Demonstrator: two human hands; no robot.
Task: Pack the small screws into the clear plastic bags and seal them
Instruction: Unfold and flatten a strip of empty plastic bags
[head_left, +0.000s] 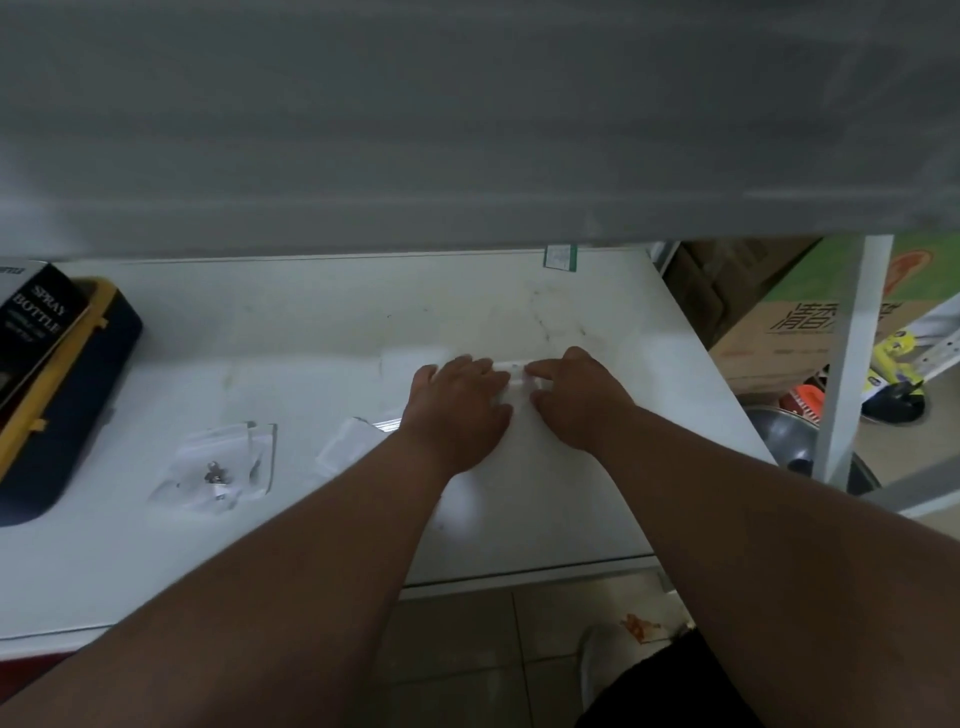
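Both hands flat-ish on table, side by side. Left hand and right hand press a clear bag between their fingertips, fingers mostly straight; bag blurred, contents unclear. Left of the left hand lie another bag and, farther left, a bag with screws. Far left: case, spray bottle box.

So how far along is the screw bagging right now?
Done, apparently: one clear bag with dark screws inside lies left on the white table; whether it is sealed cannot be told. In hand: left hand and right hand press on a small bag, likely sealing it. Left: flat bags by the left wrist look unfilled.
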